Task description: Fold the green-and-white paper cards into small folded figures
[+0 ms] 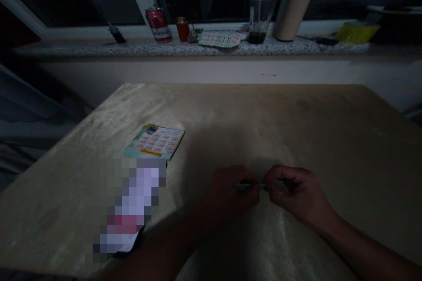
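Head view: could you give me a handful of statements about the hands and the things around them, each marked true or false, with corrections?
1. The left hand and right hand meet at a small thin item. True.
2. The printed card lies right of both hands. False: the printed card lies on the table to their left.
3. A red-and-white can stands on the window sill. True.
4. The lidded cup is full to the brim. False: the lidded cup holds dark liquid only near its bottom.
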Demonstrator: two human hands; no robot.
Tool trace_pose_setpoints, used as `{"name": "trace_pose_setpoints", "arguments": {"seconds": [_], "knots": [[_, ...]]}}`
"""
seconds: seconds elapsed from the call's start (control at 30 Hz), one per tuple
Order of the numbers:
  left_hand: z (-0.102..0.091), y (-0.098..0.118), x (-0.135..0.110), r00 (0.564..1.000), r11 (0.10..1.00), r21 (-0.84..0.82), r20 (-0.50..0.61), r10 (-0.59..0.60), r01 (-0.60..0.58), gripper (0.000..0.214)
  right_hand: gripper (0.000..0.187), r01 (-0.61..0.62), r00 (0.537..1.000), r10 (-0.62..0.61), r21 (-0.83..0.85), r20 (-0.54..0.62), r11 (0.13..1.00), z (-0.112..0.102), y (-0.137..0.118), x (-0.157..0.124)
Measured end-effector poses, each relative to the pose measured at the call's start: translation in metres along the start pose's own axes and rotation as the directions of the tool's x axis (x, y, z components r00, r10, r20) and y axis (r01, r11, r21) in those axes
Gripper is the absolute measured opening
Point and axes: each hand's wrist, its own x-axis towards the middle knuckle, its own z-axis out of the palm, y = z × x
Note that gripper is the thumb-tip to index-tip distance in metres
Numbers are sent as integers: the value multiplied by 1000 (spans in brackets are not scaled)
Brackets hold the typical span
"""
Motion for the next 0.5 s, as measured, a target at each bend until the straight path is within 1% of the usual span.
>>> {"name": "trace_pose_setpoints", "arguments": {"seconds": [0.07,0.17,0.3,0.4,0.5], "knots": [[-1,1,0,1000,1000,-15,0,-8,8,10,5,-8,1000,8,-4,-4,1000,1,0,0],[-1,1,1,1000,999,-32,3,-12,13,10,7,-18,1000,18,21,17,1000,2,-1,1],[-2,2,1,999,999,-20,21,-38,39,10,11,2,1000,-3,42,27,999,1,-1,1],[-2,3,2,998,999,-18,29,-50,51,9,9,14,999,-15,21,32,1000,0,0,1],[-3,4,2,996,997,-20,41,-77,77,9,8,3,999,-4,35,52,999,1,0,0]]}}
